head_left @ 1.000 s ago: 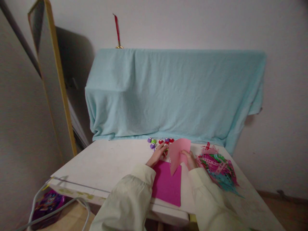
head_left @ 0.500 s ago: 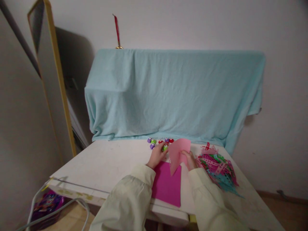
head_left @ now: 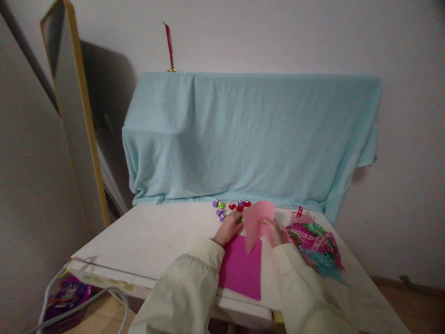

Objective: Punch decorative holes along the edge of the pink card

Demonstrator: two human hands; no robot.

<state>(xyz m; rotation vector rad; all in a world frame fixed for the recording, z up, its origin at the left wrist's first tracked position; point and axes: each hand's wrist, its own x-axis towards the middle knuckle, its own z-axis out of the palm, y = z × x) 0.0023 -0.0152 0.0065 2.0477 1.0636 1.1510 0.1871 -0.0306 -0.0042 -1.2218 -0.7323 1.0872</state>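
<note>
Head view: we see the right hand pinching a light pink paper sheet held upright over the white table. The left hand is clenched on a small green punch at the sheet's left edge. We judge punching is in hand; next calls for squeezing squarely. A magenta sheet lies below, punched scraps to the right.

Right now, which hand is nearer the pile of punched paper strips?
Right. The right hand holds the pale pink sheet just beside the strip pile; the left hand is farther, beyond the sheet.
</note>
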